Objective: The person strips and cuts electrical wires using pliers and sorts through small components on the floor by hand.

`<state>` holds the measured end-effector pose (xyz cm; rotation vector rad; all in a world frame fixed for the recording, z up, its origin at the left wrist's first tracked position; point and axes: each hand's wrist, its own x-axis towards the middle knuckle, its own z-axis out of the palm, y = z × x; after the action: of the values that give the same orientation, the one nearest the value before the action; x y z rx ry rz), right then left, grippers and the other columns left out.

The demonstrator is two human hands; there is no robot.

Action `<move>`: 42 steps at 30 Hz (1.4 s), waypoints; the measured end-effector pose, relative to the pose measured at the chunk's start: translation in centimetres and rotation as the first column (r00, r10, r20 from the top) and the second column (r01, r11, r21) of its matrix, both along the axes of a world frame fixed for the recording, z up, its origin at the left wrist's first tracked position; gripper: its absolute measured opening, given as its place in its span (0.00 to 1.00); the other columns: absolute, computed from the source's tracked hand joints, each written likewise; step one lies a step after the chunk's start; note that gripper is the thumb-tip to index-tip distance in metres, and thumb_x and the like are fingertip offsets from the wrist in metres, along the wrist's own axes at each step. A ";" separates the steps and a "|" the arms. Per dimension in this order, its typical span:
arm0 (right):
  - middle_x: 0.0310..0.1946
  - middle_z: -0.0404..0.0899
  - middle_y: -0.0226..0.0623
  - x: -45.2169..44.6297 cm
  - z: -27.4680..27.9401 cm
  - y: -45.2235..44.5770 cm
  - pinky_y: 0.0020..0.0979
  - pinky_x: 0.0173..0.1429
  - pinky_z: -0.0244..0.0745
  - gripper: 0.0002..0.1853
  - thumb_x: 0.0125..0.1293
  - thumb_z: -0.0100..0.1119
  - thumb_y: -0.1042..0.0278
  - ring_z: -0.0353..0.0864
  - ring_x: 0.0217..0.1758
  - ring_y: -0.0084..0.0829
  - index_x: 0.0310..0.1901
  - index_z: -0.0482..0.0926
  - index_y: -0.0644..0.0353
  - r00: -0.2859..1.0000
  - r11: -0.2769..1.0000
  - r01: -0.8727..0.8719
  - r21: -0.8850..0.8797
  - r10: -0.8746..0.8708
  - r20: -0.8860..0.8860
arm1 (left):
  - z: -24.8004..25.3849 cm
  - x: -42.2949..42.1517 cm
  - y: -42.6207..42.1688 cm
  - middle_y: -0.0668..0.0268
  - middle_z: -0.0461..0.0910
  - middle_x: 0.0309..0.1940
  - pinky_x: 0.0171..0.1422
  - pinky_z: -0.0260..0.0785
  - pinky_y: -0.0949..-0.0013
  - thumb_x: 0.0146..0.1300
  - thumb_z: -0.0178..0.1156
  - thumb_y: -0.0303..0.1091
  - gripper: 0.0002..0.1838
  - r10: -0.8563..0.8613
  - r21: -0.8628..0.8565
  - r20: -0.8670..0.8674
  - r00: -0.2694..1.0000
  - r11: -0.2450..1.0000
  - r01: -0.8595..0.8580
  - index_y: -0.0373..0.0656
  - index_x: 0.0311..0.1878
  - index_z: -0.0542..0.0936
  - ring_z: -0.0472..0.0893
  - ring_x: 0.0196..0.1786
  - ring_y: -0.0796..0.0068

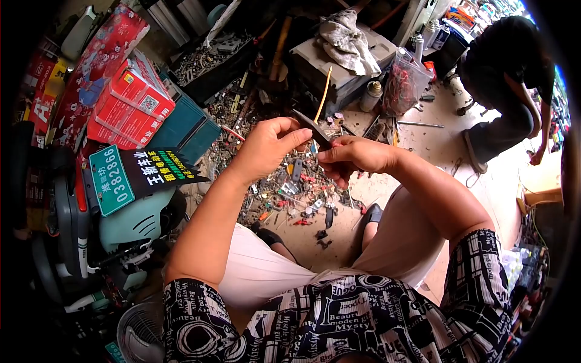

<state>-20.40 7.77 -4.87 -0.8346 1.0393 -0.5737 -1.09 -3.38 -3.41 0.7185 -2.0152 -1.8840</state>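
Observation:
My right hand (357,155) is closed around the lower end of a dark, flat, pointed tool (316,130); its exact kind is hard to tell. The tool slants up and to the left, its tip free. Just left of it, my left hand (279,145) is closed in a pinch, thumb tip close against the tool's side. What lies between those fingers is hidden. A thin yellow wire (324,92) rises behind the tool; whether my left hand grips it, I cannot tell. Below both hands, scattered small parts (296,187) cover the floor.
A grey box (357,51) with a cloth (346,41) on it stands ahead, beside a spray can (371,95) and a clear plastic tub (402,81). Red cartons (130,103) and a scooter (136,221) are at left. Another person (508,85) bends down at right.

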 end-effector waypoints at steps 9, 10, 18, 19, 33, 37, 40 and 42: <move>0.24 0.75 0.31 0.0 -0.1 0.0 0.28 0.31 0.77 0.19 0.72 0.48 0.52 0.78 0.23 0.26 0.30 0.72 0.59 0.999 0.999 -0.015 0.028 0.014 0.042 | -0.2 0.0 -0.3 0.67 0.81 0.32 0.44 0.71 0.76 0.68 0.58 0.32 0.09 -0.023 0.008 0.013 1.000 1.000 0.023 0.34 0.41 0.80 0.78 0.35 0.81; 0.24 0.75 0.31 -0.1 -0.1 0.0 0.28 0.31 0.77 0.19 0.72 0.48 0.53 0.78 0.23 0.26 0.30 0.73 0.59 0.998 0.999 -0.011 0.033 0.009 0.056 | -0.2 0.1 -0.4 0.67 0.81 0.32 0.44 0.71 0.76 0.68 0.58 0.32 0.09 -0.022 0.008 0.014 1.000 1.000 0.022 0.34 0.41 0.80 0.78 0.35 0.81; 0.21 0.75 0.30 0.5 0.9 0.2 0.26 0.30 0.77 0.19 0.71 0.52 0.53 0.78 0.23 0.22 0.28 0.74 0.60 0.989 0.993 -0.119 -0.027 0.116 -0.097 | -0.8 0.5 -1.9 0.69 0.82 0.35 0.40 0.69 0.79 0.69 0.53 0.30 0.10 0.064 0.034 0.073 0.995 0.997 -0.067 0.38 0.46 0.81 0.79 0.37 0.84; 0.21 0.75 0.30 0.6 0.6 0.3 0.26 0.31 0.77 0.18 0.70 0.53 0.54 0.78 0.23 0.22 0.28 0.74 0.60 0.983 0.988 -0.149 -0.029 0.145 -0.116 | -1.0 0.5 -2.2 0.68 0.83 0.37 0.39 0.68 0.81 0.71 0.52 0.33 0.12 0.069 0.031 0.105 0.992 0.997 -0.073 0.38 0.48 0.81 0.78 0.38 0.84; 0.25 0.72 0.27 1.7 0.3 1.0 0.26 0.36 0.71 0.12 0.66 0.57 0.60 0.72 0.29 0.20 0.33 0.75 0.61 0.853 0.907 -0.419 0.036 0.407 -0.328 | -0.4 0.2 -1.7 0.66 0.81 0.41 0.38 0.72 0.80 0.70 0.55 0.36 0.14 0.149 0.283 0.058 0.987 0.946 -0.159 0.38 0.54 0.77 0.79 0.34 0.84; 0.25 0.71 0.26 1.6 -0.9 0.9 0.27 0.38 0.69 0.08 0.65 0.56 0.66 0.70 0.31 0.20 0.37 0.74 0.62 0.837 0.881 -0.473 0.015 0.454 -0.304 | -0.7 0.3 -1.8 0.66 0.81 0.39 0.37 0.72 0.81 0.70 0.55 0.35 0.13 0.142 0.273 0.057 0.988 0.950 -0.152 0.38 0.52 0.78 0.79 0.34 0.84; 0.28 0.72 0.27 1.6 -1.1 0.8 0.29 0.41 0.70 0.09 0.65 0.55 0.66 0.71 0.34 0.23 0.40 0.74 0.63 0.782 0.838 -0.540 -0.078 0.465 -0.415 | -0.9 0.2 -1.9 0.66 0.81 0.38 0.36 0.73 0.81 0.70 0.56 0.35 0.13 0.132 0.261 0.059 0.990 0.955 -0.143 0.38 0.50 0.78 0.79 0.33 0.84; 0.29 0.74 0.29 1.6 -1.5 0.9 0.30 0.43 0.70 0.10 0.65 0.55 0.66 0.71 0.35 0.24 0.42 0.75 0.63 0.776 0.834 -0.545 -0.089 0.461 -0.430 | -1.0 0.2 -1.9 0.66 0.81 0.37 0.36 0.73 0.80 0.69 0.56 0.36 0.12 0.115 0.255 0.051 0.992 0.959 -0.124 0.38 0.48 0.79 0.79 0.33 0.84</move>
<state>-18.77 8.71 -6.40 -1.4066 1.0613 -0.0421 -0.91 -5.24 -4.37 0.9238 -1.7199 -2.0968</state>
